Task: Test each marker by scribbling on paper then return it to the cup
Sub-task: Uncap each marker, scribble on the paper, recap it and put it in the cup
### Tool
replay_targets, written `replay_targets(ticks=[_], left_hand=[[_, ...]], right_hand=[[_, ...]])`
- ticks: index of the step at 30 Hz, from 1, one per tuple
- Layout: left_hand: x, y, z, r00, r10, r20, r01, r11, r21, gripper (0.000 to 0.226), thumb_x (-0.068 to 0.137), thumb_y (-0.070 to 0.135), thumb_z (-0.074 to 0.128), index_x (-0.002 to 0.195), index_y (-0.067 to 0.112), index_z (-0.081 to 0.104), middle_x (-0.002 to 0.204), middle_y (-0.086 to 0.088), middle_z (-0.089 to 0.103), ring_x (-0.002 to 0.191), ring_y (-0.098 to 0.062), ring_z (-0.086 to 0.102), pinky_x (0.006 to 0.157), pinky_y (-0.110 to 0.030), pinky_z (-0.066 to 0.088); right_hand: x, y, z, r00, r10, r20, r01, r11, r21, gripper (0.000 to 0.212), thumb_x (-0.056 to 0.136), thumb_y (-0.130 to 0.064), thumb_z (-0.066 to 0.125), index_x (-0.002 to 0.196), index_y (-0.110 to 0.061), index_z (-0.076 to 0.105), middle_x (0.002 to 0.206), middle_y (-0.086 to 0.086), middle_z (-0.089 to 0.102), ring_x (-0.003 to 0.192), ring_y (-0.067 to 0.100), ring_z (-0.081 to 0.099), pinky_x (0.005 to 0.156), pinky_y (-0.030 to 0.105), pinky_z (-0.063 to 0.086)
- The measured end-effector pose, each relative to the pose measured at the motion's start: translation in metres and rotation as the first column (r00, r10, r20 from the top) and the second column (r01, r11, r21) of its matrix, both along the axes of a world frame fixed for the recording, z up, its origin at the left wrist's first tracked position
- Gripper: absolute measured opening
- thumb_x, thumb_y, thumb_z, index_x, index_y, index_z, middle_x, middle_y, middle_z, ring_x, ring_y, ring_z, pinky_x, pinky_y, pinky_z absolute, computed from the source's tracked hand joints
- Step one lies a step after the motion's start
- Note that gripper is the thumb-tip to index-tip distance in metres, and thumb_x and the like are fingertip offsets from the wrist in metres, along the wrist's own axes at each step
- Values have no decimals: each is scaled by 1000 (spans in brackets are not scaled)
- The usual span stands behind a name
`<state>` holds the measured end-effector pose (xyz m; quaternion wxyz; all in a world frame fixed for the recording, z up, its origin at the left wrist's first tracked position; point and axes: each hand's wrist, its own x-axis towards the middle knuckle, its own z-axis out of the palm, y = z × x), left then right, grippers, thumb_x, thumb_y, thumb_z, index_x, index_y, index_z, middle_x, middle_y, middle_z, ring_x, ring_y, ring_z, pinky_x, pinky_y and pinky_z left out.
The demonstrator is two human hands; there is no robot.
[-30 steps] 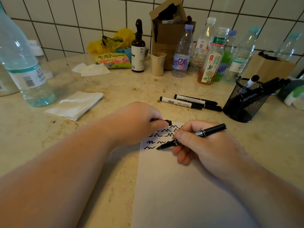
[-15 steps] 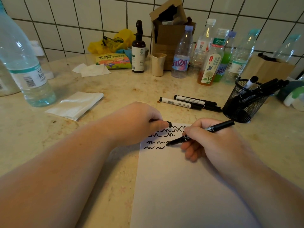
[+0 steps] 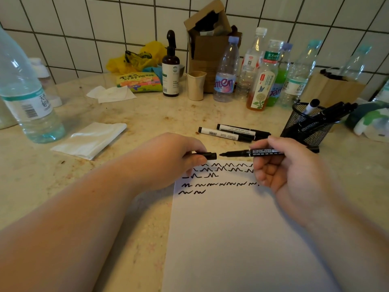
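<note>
The left hand (image 3: 172, 157) pinches a black cap (image 3: 207, 155) between thumb and fingers, its open end facing right; the right hand (image 3: 288, 171) grips a marker (image 3: 252, 153) by the barrel, held level above the far edge of the paper (image 3: 242, 239), bare tip pointing left at the cap with a small gap between them (not touching). Five rows of black squiggles (image 3: 219, 175) cross the paper's far end; the last row is short, at the left. Two more markers (image 3: 233, 132) lie side by side on the counter (image 3: 147, 121) just beyond the hands; to their right stands a black mesh cup (image 3: 303, 125) with several markers leaning out to the right. A folded tissue (image 3: 90, 140) lies on the left; a water bottle (image 3: 27, 98) stands near the counter's left edge; bottles (image 3: 263, 81) line the tiled back wall.
</note>
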<state>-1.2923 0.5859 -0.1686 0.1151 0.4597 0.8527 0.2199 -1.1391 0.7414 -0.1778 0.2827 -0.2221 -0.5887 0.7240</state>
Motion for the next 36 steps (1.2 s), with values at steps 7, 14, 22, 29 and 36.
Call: replay_targets(ticks=[7,14,22,29,36], left_hand=[[0,-1,0,1000,-24,-1,24,999,43,16,97,42,51,106,43,64,78,19,69,78,-2,62,79,-34,54],[0,0,0,998,-57,-6,57,997,56,16,95,44,54,107,43,64,82,20,68,80,2,59,74,-23,50],[3,-1,3,998,-58,-32,62,991,118,13,96,46,48,92,43,60,74,22,62,76,9,55,59,-15,37],[6,-5,10,993,-71,-92,82,988,132,14,96,44,49,89,41,60,75,20,60,77,6,53,54,-12,33],[8,-7,13,989,-94,-112,108,985,133,17,96,45,50,98,37,65,84,18,65,78,1,57,63,-15,44]], right_hand=[[-2,-1,-2,1000,-6,25,5,999,32,28,95,-11,55,74,-11,74,59,12,65,46,18,56,43,23,44],[0,-3,-1,998,62,30,-63,997,50,6,87,-9,67,84,-6,71,70,19,73,51,21,63,45,23,49],[1,1,-5,982,102,160,-134,970,205,11,72,-9,78,80,-17,82,68,11,73,53,14,53,45,23,40],[2,-1,-8,987,114,111,-144,939,313,16,87,-1,70,83,-14,78,65,11,67,48,13,43,42,23,33],[2,0,-8,986,141,92,-162,946,280,22,88,4,65,79,-13,77,63,13,64,41,12,38,36,21,29]])
